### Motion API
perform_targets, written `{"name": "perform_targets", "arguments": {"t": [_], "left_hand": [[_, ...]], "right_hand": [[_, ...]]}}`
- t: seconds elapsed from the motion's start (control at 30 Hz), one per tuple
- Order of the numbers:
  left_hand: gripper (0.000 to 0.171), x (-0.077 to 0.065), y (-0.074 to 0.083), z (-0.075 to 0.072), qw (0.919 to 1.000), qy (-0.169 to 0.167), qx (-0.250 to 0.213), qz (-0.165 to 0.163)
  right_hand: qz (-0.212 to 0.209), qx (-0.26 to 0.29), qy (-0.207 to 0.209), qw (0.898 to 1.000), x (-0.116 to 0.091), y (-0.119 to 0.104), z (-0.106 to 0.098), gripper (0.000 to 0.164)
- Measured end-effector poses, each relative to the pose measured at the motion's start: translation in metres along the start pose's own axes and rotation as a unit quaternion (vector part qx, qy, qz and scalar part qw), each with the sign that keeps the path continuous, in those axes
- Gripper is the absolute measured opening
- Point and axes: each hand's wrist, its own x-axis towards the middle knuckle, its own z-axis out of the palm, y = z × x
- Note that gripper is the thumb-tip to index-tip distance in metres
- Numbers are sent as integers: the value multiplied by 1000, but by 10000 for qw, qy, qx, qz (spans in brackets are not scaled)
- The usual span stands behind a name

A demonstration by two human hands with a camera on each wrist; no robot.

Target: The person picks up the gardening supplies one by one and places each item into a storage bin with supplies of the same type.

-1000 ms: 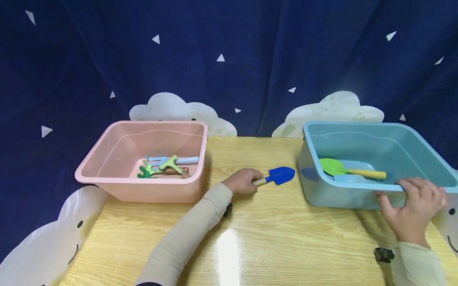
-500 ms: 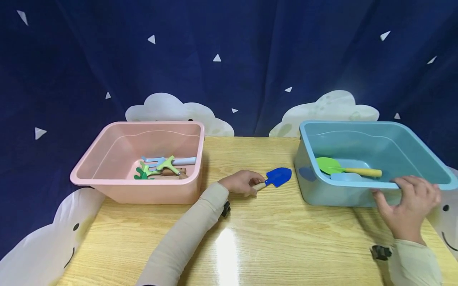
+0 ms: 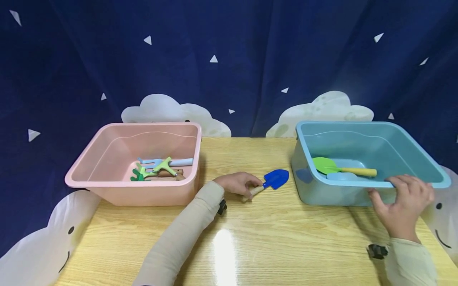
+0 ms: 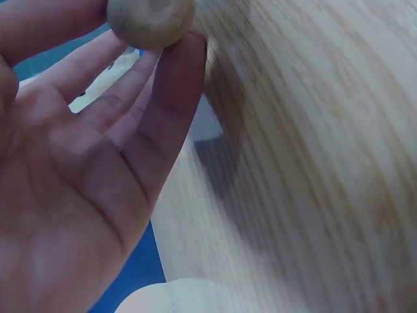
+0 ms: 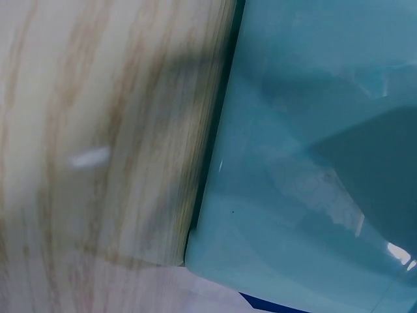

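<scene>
Between two bins lies a small toy shovel with a blue blade [image 3: 276, 178] and a pale wooden handle [image 3: 255, 191], the blade pointing toward the right bin. My left hand [image 3: 236, 183] pinches the handle between thumb and fingers. In the left wrist view, the rounded end of the handle [image 4: 153, 23] shows between the fingers [image 4: 172, 98], close above the tabletop. My right hand [image 3: 404, 204] grips the front rim of the blue bin [image 3: 318, 192], thumb outside and fingertips over the edge. The right wrist view shows the bin's wall [image 5: 293, 195] but not the hand.
In the blue bin lie a green shovel [image 3: 325, 165] with a yellow handle and a light-blue tool [image 3: 345, 177]. A pink bin [image 3: 150, 194] at left holds several small rakes and forks [image 3: 164, 165]. A dark blue curtain [image 3: 229, 59] hangs behind the wooden table [image 3: 279, 238].
The head view has shifted slightly. The shovel's handle end has swung toward the person, so the shovel lies more slanted, and more of the handle shows. The right hand keeps its hold.
</scene>
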Motion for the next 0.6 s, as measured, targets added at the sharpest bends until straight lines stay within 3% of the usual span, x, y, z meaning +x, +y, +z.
{"name": "perform_targets", "arguments": {"t": [0.6], "left_hand": [[62, -2, 3, -1, 9993, -103, -255, -262]], "right_hand": [[74, -82, -108, 9999, -3, 4, -1, 81]]}}
